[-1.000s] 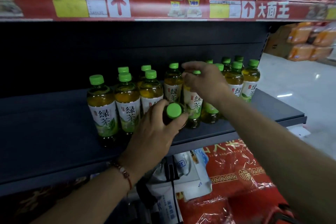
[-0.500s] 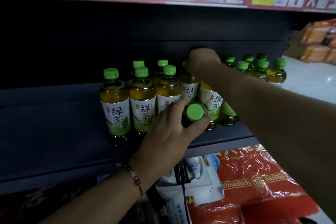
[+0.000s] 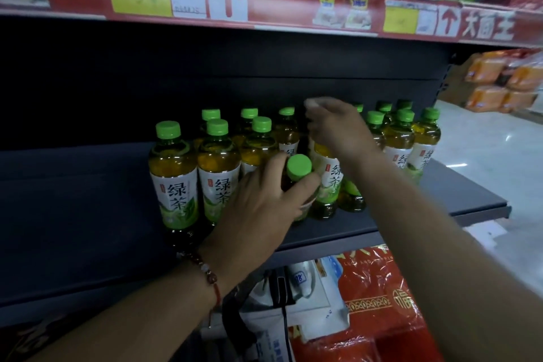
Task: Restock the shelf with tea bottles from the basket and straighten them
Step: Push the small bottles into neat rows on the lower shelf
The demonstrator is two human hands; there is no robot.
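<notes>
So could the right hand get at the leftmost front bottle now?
Probably not easily: the right hand is mid-row, and the left hand, gripping a bottle, lies across the way to the leftmost bottle.

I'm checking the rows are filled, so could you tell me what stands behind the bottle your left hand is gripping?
Behind the gripped bottle stand more green-capped tea bottles. The left hand and right hand cover some, so the row's depth cannot be counted.

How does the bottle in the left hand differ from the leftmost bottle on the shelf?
The held bottle tilts toward the camera, gripped by the left hand; the leftmost bottle stands upright, untouched. The held bottle's label is hidden; the leftmost's faces out. Both have green caps.
</notes>
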